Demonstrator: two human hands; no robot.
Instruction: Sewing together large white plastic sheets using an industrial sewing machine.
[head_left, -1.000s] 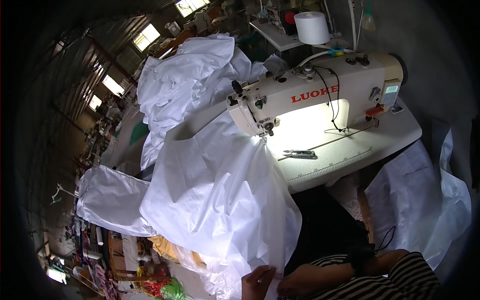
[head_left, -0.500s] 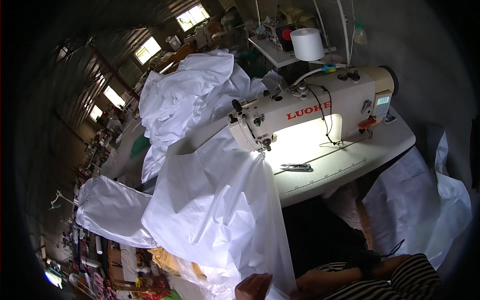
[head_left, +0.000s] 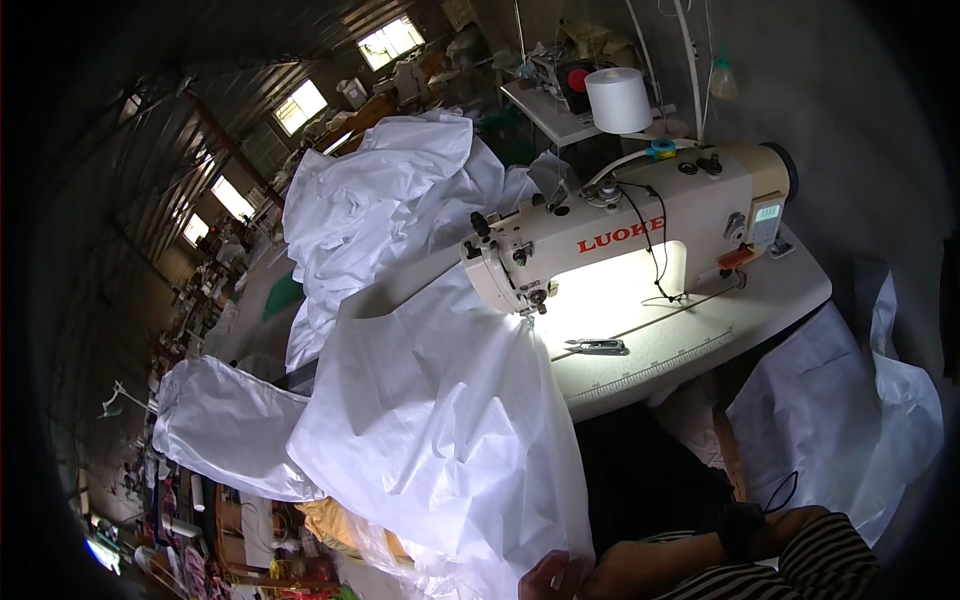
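Note:
A large sheet of white fabric (head_left: 430, 430) runs from under the needle of a white sewing machine (head_left: 620, 225) down over the table's front edge. At the lower edge of the view my left hand (head_left: 548, 576) is closed on the fabric's right-hand border, its fingers bent. My right hand (head_left: 612, 572) is right beside it, closed at the same border, with its fingertips partly cut off by the view. A dark band is round my right wrist, below a striped sleeve. Small thread snips (head_left: 597, 346) lie on the lit machine bed, away from both hands.
A heap of white fabric (head_left: 385, 190) lies behind the machine's left end. A thread cone (head_left: 617, 100) stands at the back. More white sheeting (head_left: 815, 420) hangs on the right. Beneath the table's left side are a yellow bundle (head_left: 335, 525) and clutter.
My left hand has moved right, close against my right hand. The fabric's right border now bows outward instead of hanging nearly straight. The snips stay where they were on the machine bed.

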